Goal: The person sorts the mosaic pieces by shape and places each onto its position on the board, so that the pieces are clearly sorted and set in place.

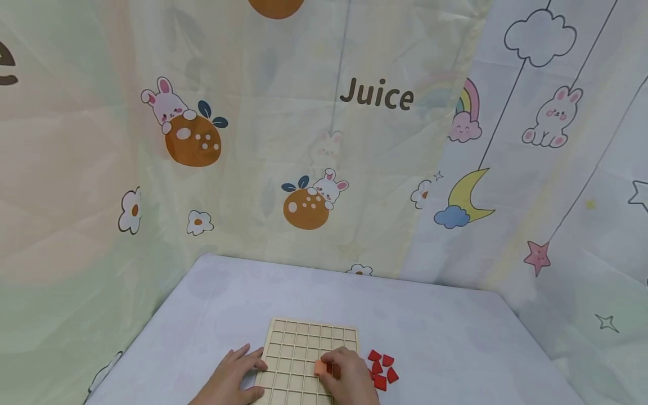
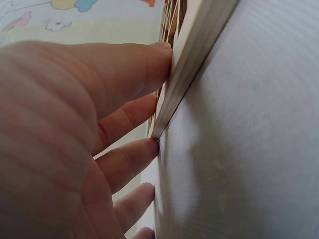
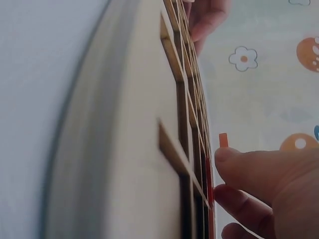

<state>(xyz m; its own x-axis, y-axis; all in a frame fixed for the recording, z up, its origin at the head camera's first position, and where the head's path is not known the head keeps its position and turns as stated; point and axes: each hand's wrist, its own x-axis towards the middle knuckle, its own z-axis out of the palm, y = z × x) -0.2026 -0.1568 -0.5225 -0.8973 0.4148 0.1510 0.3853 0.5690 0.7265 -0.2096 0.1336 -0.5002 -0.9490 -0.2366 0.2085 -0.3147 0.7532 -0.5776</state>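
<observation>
A pale wooden board (image 1: pixel 291 365) with a grid of square recesses lies on the table. My left hand (image 1: pixel 235 374) is at its left side; in the left wrist view the thumb (image 2: pixel 144 62) touches the board's edge and the fingers stretch out along it. Over the board's right half, my right hand (image 1: pixel 349 374) pinches a small orange square tile (image 1: pixel 320 368). In the right wrist view, the tile (image 3: pixel 223 140) sticks up past the thumb tip, just above the grid. Red shows in the grid beside the tile, partly covered by the right hand.
Several red pieces (image 1: pixel 379 382), some with a curved side, lie on the table right of the board. The white-covered table (image 1: pixel 445 337) reaches back to a printed cloth curtain (image 1: pixel 243 225) with bunnies and flowers.
</observation>
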